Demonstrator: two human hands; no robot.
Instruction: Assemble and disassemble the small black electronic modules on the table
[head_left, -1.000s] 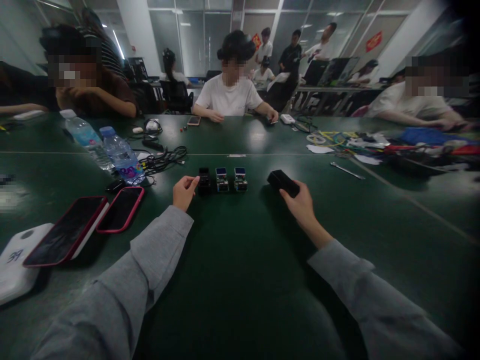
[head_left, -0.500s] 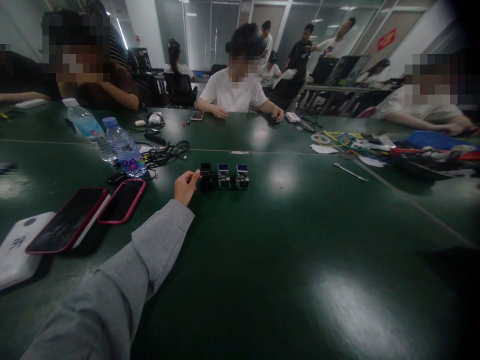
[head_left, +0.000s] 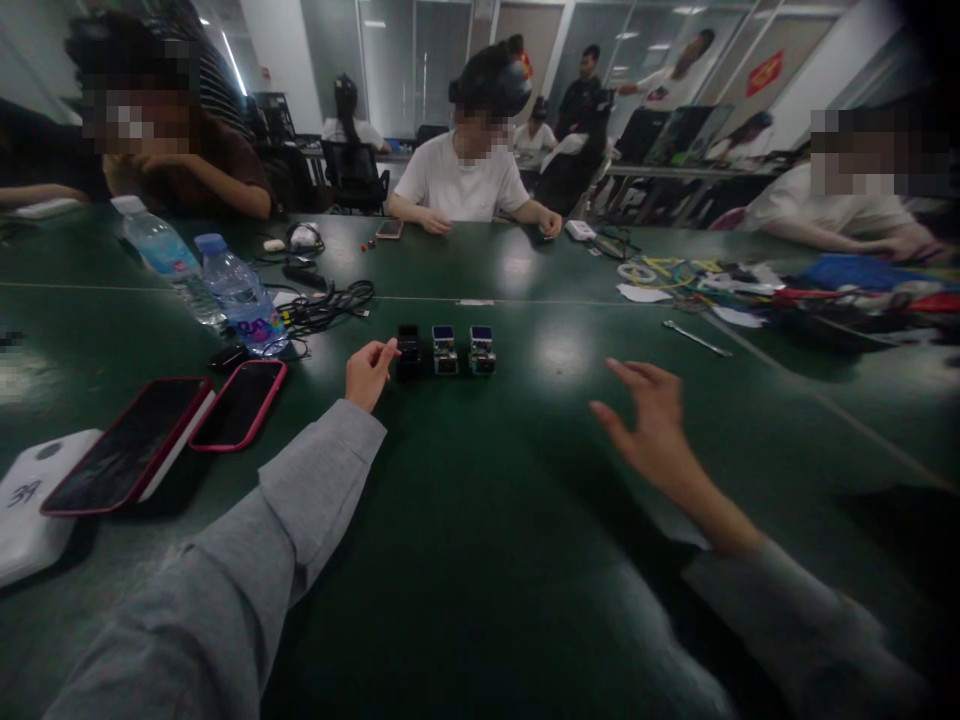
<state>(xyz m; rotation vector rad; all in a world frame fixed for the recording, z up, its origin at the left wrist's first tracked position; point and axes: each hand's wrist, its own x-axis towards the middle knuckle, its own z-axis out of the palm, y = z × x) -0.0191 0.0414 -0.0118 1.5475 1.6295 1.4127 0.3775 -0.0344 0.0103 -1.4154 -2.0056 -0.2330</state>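
Observation:
My left hand (head_left: pixel 366 374) is closed in a pinch, its fingertips at the left edge of a small black block-shaped device (head_left: pixel 409 352). Whether anything sits between those fingertips is too small to see. Right of the black device stand two small electronic modules with dark-blue screens on top and bare circuit parts below, a left module (head_left: pixel 445 350) and a right module (head_left: pixel 481 350). My right hand (head_left: pixel 651 415) is held over the table, right of the modules and apart from them. Its fingers are spread and it holds nothing.
Phones (head_left: pixel 238 405), a white numbered box (head_left: pixel 41 500), two water bottles (head_left: pixel 241 300) and black cables (head_left: pixel 330 305) lie on the left of the green table (head_left: pixel 450 560). A wrench (head_left: pixel 696 338) and tangled wires (head_left: pixel 690 275) lie at right. Other people sit around the far side.
My right hand has come into view from the lower right, open, over the table. My left hand stays at the black device, and the view has shifted slightly.

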